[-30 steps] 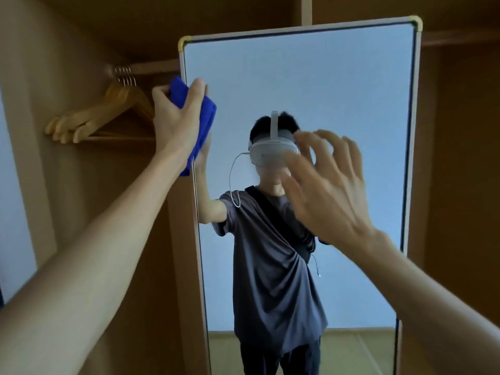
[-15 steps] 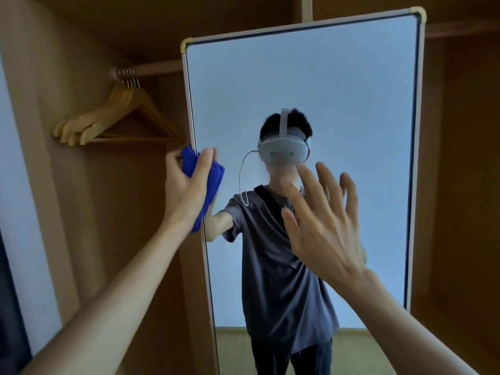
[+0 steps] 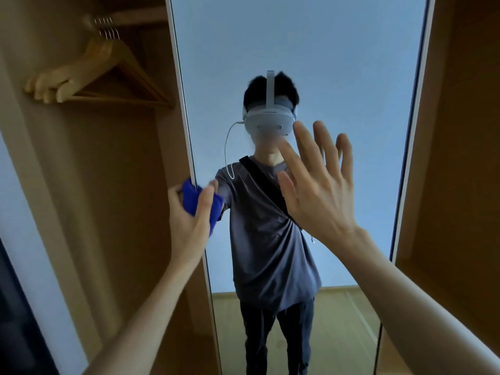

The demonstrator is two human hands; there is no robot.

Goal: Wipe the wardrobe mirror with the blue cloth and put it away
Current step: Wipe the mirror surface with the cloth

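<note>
Blue cloth (image 3: 198, 203): saturated royal blue, soft, bunched into a thick wad, no pattern or edging discernible. Located at the left edge of the mirror (image 3: 338, 63), at about 9 o'clock from frame centre, wrapped over the pale frame strip so that part lies on the glass side and part on the wardrobe side. Gripped by left hand (image 3: 190, 226): thumb curled over the front of the cloth, remaining fingers curled behind it, forearm entering from 7 o'clock.

Right hand (image 3: 319, 196): raised in front of the glass just right of centre, fingers (image 3: 323, 147) straight and spread apart, holding nothing; contact with the glass cannot be determined. Forearm entering from 4 o'clock.

Mirror: tall panel, narrow pale frame, upright, occupying the centre of view from 12 to 6 o'clock. Reflection shows a person in a grey T-shirt with a dark cross-body strap, dark trousers, a white headset with a thin white cable.

Wooden hangers (image 3: 89, 77): several, bunched together on a rail at 10 o'clock, inside the wardrobe (image 3: 113, 185), light brown panels to both sides of the mirror.

Writing, brands, labels: none legible on cloth, headset or wardrobe.
</note>
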